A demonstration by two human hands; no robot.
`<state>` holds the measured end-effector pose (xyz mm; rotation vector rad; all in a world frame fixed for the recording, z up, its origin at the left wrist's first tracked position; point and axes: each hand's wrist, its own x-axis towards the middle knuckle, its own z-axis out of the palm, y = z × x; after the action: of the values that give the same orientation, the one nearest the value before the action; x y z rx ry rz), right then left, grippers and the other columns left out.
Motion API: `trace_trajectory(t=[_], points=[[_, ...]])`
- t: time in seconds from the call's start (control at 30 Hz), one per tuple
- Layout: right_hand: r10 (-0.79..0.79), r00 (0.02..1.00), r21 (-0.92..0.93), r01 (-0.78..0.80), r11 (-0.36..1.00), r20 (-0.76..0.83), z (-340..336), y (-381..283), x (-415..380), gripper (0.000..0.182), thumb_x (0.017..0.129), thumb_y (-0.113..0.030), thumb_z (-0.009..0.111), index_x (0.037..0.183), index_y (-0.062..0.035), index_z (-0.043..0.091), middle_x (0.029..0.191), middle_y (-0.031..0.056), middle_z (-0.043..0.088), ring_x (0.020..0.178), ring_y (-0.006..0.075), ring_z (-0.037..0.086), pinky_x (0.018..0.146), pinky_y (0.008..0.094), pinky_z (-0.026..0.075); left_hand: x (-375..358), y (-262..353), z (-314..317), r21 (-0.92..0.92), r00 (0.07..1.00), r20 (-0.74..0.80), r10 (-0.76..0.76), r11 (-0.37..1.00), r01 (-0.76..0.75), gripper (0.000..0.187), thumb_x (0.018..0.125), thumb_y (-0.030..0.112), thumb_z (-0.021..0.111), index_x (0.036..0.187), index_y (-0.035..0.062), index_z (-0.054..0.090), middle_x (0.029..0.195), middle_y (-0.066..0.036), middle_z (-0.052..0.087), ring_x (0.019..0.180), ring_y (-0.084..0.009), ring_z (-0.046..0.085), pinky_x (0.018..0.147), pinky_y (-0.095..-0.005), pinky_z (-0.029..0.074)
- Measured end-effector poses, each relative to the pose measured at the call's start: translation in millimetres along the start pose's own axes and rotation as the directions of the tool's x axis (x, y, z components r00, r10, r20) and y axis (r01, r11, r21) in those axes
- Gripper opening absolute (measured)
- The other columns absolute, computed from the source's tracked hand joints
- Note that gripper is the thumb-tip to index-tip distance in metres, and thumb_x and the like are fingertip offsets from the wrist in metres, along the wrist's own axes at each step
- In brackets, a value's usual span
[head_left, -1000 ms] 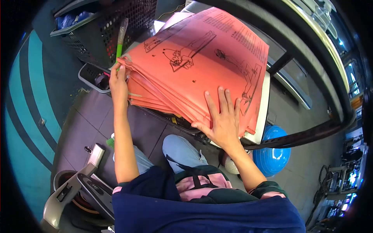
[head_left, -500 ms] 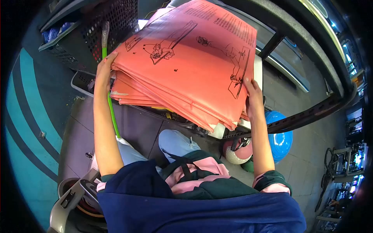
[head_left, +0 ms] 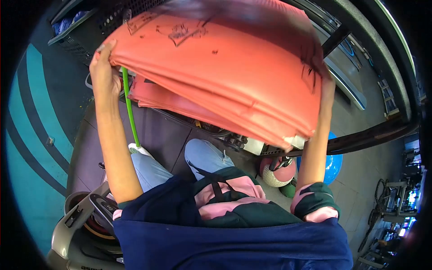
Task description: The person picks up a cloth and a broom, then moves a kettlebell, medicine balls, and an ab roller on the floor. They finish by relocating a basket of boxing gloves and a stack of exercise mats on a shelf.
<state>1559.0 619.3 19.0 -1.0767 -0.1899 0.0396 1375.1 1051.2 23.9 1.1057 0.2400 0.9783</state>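
A thick stack of orange-red mats (head_left: 216, 67) with black line drawings fills the upper middle, bulging and slightly blurred. My left hand (head_left: 104, 67) grips its left corner, thumb on top. At the right edge, my right hand (head_left: 327, 76) holds the stack from the side, its fingers partly hidden and blurred. Beneath the raised stack lie more folded red mats (head_left: 166, 98), apart from it at their left end. A green stick (head_left: 129, 108) stands just right of my left hand.
Black perforated baskets (head_left: 112, 20) are at the upper left. A black curved machine frame (head_left: 378, 139) arcs along the right. Below it are a blue ball (head_left: 334, 164) and a pink-and-white ball (head_left: 276, 173). Grey exercise equipment (head_left: 74, 231) stands at the lower left.
Both hands have moved apart and lifted the upper mats, which now bend and show a wider gap over the lower mats. The stack has shifted toward the right.
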Motion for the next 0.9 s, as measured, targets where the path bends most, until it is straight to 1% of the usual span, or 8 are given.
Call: trace_trajectory(t=[0.2, 0.27, 0.4, 0.47, 0.5, 0.63, 0.77, 0.9], points=[[0.033, 0.911, 0.287, -0.164, 0.944, 0.410, 24.4, -25.0, 50.9, 0.028, 0.084, -0.011, 0.061, 0.109, 0.0017, 0.060, 0.097, 0.0100, 0.065, 0.084, 0.0182, 0.064, 0.076, 0.0258, 0.050, 2.3, 13.9, 17.1, -0.094, 0.998, -0.023, 0.056, 0.994, -0.058, 0.019, 0.082, 0.006, 0.067, 0.098, 0.0015, 0.058, 0.089, -0.007, 0.064, 0.077, -0.0162, 0.064, 0.068, -0.0284, 0.053], [0.111, 0.917, 0.234, -0.212, 0.949, 0.384, 15.3, -9.9, 77.7, 0.029, 0.084, -0.012, 0.061, 0.109, 0.0016, 0.060, 0.095, 0.0099, 0.065, 0.083, 0.0185, 0.064, 0.075, 0.0267, 0.052, -8.6, 3.8, 15.1, -0.037, 1.000, 0.003, 0.001, 0.999, -0.001, 0.019, 0.084, 0.009, 0.065, 0.099, 0.0000, 0.058, 0.094, -0.010, 0.065, 0.082, -0.0179, 0.065, 0.072, -0.0301, 0.054], [0.379, 0.882, 0.107, -0.421, 0.901, 0.281, -22.3, 45.0, 80.4, 0.023, 0.091, -0.014, 0.051, 0.109, 0.0004, 0.057, 0.094, 0.0112, 0.067, 0.078, 0.0208, 0.066, 0.070, 0.0329, 0.056, -28.4, -42.5, -8.1, 0.068, 0.992, -0.035, -0.121, 0.990, 0.123, 0.026, 0.086, 0.017, 0.063, 0.105, 0.0006, 0.055, 0.092, -0.006, 0.064, 0.078, -0.0125, 0.063, 0.068, -0.0256, 0.051], [0.365, 0.929, 0.020, -0.366, 0.930, 0.060, -12.4, 64.6, 64.9, 0.022, 0.088, -0.014, 0.057, 0.105, 0.0000, 0.059, 0.090, 0.0102, 0.067, 0.068, 0.0190, 0.066, 0.058, 0.0302, 0.055, -41.9, -66.5, -32.2, 0.250, 0.956, -0.168, -0.241, 0.927, 0.278, 0.024, 0.086, 0.021, 0.063, 0.100, 0.0021, 0.057, 0.086, -0.003, 0.061, 0.073, -0.0094, 0.059, 0.065, -0.0227, 0.048], [0.367, 0.919, -0.025, -0.367, 0.930, 0.142, -15.0, 62.6, 62.7, 0.027, 0.084, -0.015, 0.064, 0.104, 0.0010, 0.061, 0.096, 0.0081, 0.066, 0.081, 0.0156, 0.064, 0.076, 0.0290, 0.053, -44.9, -65.8, -34.1, 0.297, 0.973, -0.152, -0.175, 0.931, 0.214, 0.024, 0.086, 0.022, 0.063, 0.099, 0.0025, 0.058, 0.085, -0.002, 0.060, 0.073, -0.0093, 0.058, 0.066, -0.0226, 0.047], [0.197, 0.971, -0.513, -0.101, 0.852, 0.136, -13.8, 47.2, 61.9, 0.039, 0.085, -0.023, 0.065, 0.116, -0.0015, 0.055, 0.098, 0.0089, 0.065, 0.084, 0.0138, 0.063, 0.074, 0.0334, 0.054, -47.2, -59.0, -39.1, 0.486, 0.989, -0.111, -0.097, 0.863, 0.139, 0.031, 0.083, 0.028, 0.066, 0.100, 0.0040, 0.060, 0.089, -0.002, 0.060, 0.085, -0.0116, 0.057, 0.079, -0.0241, 0.042], [0.279, 0.951, -0.031, -0.278, 0.960, 0.133, -8.5, 59.7, 28.1, 0.039, 0.087, -0.027, 0.064, 0.116, -0.0026, 0.056, 0.100, 0.0103, 0.065, 0.088, 0.0173, 0.065, 0.075, 0.0354, 0.056, -57.3, -56.9, -25.0, 0.347, 0.930, -0.205, -0.305, 0.866, 0.360, 0.046, 0.080, 0.040, 0.065, 0.109, 0.0052, 0.059, 0.098, -0.004, 0.061, 0.093, -0.0141, 0.058, 0.082, -0.0254, 0.042], [0.329, 0.921, 0.066, -0.349, 0.935, 0.209, 5.5, 53.3, 17.8, 0.033, 0.087, -0.019, 0.061, 0.112, 0.0011, 0.056, 0.098, 0.0133, 0.065, 0.083, 0.0211, 0.066, 0.072, 0.0314, 0.059, -44.0, -65.0, -40.6, 0.324, 0.924, -0.123, -0.363, 0.865, 0.383, 0.051, 0.079, 0.045, 0.063, 0.111, 0.0058, 0.059, 0.101, -0.005, 0.062, 0.092, -0.0151, 0.060, 0.080, -0.0269, 0.045]])
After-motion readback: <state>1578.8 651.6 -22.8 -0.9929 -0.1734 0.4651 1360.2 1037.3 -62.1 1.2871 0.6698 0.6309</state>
